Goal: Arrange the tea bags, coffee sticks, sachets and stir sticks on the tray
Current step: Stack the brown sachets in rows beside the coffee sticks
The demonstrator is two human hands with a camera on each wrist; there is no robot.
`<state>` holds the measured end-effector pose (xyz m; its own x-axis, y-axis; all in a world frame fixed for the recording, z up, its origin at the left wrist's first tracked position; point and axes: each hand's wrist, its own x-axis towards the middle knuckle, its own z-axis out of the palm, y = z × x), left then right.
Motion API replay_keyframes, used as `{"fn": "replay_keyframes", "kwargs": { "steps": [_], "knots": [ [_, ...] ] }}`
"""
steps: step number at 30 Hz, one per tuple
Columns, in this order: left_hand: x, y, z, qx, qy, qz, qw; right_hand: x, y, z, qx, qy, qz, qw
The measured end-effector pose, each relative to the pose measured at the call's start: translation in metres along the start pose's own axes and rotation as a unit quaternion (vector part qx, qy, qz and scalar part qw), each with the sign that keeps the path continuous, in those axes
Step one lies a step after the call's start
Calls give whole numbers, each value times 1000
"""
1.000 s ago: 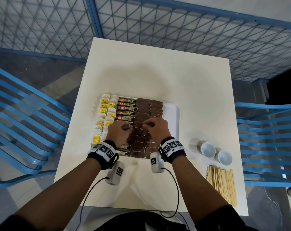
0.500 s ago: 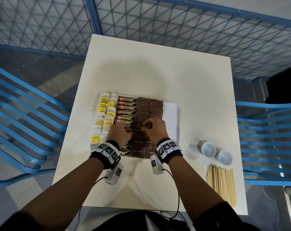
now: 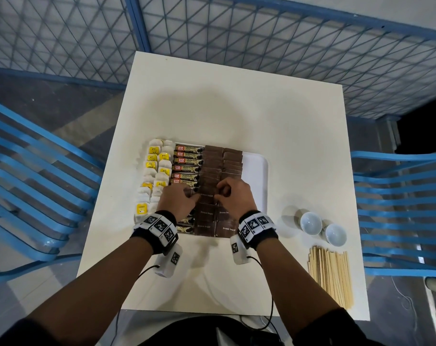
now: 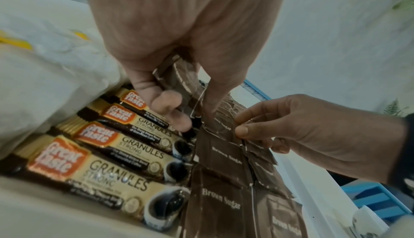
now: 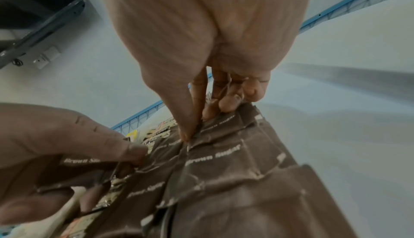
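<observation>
A white tray (image 3: 258,168) holds tea bags (image 3: 155,168) at its left, coffee sticks (image 3: 187,161) beside them, and two columns of brown sugar sachets (image 3: 213,161). My left hand (image 3: 180,199) grips a small bunch of brown sachets (image 4: 179,80) over the left sachet column. My right hand (image 3: 233,194) pinches the edge of a sachet (image 5: 215,126) in the right column between thumb and forefinger. Both hands meet at the middle of the tray. Wooden stir sticks (image 3: 330,275) lie in a bundle on the table at the right front.
Two small white bowls (image 3: 311,223) (image 3: 335,234) stand right of the tray, above the stir sticks. Blue slatted chairs (image 3: 32,176) flank the cream table (image 3: 237,113). A blue-framed mesh fence (image 3: 237,33) runs behind it.
Both hands have edged slightly away from me along the sachet columns and stay close together, still working the brown sachets. Nothing else has moved.
</observation>
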<state>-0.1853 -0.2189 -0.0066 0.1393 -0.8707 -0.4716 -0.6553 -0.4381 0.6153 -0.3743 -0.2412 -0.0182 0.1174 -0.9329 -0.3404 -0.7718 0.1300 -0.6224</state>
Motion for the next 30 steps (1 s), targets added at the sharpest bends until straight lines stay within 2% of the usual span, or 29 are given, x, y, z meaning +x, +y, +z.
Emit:
{"fn": "replay_keyframes", "kwargs": {
  "steps": [4, 7, 9, 12, 17, 21, 25, 27, 30],
  "knots": [
    [-3, 7, -5, -68, 31, 6, 997, -1, -2, -1, 11, 19, -2, 1000],
    [-2, 15, -11, -128, -12, 18, 992, -2, -7, -8, 47, 49, -3, 998],
    [0, 20, -14, -144, -42, 53, 987, -1, -14, -12, 84, 57, -6, 995],
    [2, 21, -14, -169, -38, 73, 982, 2, -27, -20, 131, 40, -16, 990],
    [6, 20, -13, -245, -75, 40, 966, 7, -35, -27, 131, 19, -47, 990],
    [3, 26, -15, -286, -40, 22, 957, 8, -29, -29, 148, 34, -51, 987],
    [-2, 33, -18, -370, -51, -21, 928, 6, -25, -29, 159, 43, -46, 985],
    [-3, 32, -18, -391, -70, -33, 917, 6, -23, -30, 184, 50, -30, 981],
    [-5, 26, -16, -366, -121, -18, 922, 7, -20, -33, 229, 63, -8, 971]
  ]
}}
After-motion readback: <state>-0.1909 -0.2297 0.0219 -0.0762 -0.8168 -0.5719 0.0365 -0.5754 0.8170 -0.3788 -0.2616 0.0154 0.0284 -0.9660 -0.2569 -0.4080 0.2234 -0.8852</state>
